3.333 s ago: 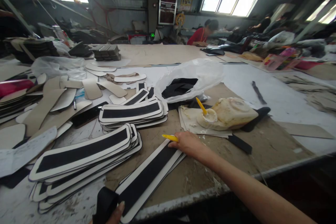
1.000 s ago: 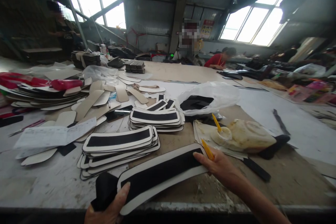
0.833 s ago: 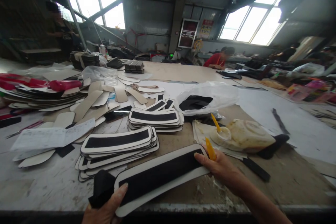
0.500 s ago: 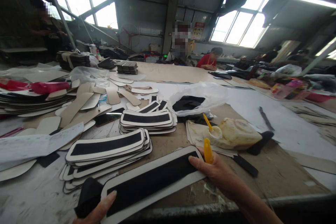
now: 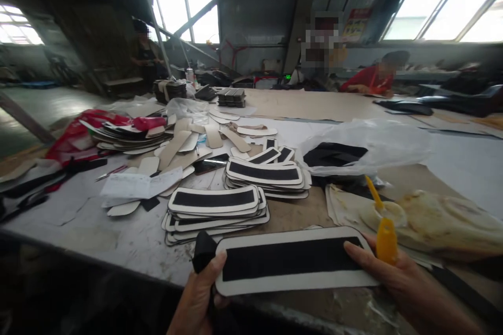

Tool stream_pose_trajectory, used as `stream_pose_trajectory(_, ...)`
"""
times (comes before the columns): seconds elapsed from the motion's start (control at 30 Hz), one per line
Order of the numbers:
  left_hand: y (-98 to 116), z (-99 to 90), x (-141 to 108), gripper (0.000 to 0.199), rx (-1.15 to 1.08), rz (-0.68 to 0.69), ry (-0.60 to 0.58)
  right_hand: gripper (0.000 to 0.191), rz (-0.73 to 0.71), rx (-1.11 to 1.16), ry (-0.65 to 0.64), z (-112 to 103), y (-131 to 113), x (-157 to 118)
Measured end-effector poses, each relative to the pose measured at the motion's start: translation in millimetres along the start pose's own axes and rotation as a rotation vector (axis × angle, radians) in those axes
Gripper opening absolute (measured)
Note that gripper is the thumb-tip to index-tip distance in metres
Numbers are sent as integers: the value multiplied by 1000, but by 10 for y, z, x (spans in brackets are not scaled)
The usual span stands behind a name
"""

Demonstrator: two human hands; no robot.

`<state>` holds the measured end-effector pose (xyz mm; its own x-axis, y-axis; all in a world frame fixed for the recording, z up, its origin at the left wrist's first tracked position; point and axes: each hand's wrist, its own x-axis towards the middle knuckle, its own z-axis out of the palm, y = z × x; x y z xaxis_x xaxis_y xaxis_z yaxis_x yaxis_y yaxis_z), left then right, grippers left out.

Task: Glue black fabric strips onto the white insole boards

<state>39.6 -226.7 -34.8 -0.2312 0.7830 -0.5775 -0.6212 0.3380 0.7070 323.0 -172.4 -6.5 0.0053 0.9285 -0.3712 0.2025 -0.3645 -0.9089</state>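
Both hands grip a long white panel with rounded corners (image 5: 251, 287) that bears a black strip (image 5: 286, 260) along its middle. My left hand (image 5: 200, 293) is closed on its left end, thumb on top, with a black piece of material (image 5: 204, 251) beside the thumb. On the right end, my right hand (image 5: 385, 267) presses its thumb near the strip's end. A yellow handle (image 5: 387, 241) sticks up from that same hand; the rest of it is hidden. Just beyond the panel lies a stack of similar panels (image 5: 214, 200), with another stack (image 5: 263, 171) behind it.
To the right, a yellow stick (image 5: 374, 192) stands in a small glue-smeared cup (image 5: 383, 214) beside a stained container (image 5: 444, 220). A clear plastic bag (image 5: 393, 141) holds black pieces. Papers (image 5: 137, 186) and loose beige pieces (image 5: 175, 149) lie left. Co-workers are farther back.
The view has swung left. The panel has gone from slanting to nearly level, its left end raised off the table's front edge. Both hands keep their hold.
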Motion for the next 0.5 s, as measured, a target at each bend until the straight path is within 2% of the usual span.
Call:
stream_pose_trajectory(0.07, -18, -20, 24, 37, 3, 22, -30, 38, -14, -128, 0, -17, 9, 42)
stream_pose_trajectory(0.17, -14, -26, 18, 39, 54, 42, 11, 36, -20, -222, 18, 1, 16, 65)
stream_pose_trajectory(0.27, 43, -21, -12, 39, 161, 27, 71, 34, -52, -196, 14, 76, 22, 67)
stream_pose_trajectory(0.4, 153, -52, -1, 46, 177, -14, 144, 34, -94, -101, -48, 208, 23, 116)
stream_pose_trajectory(0.5, 237, -115, 48, 36, 172, -3, 168, 36, -57, -61, -97, 298, -14, 178)
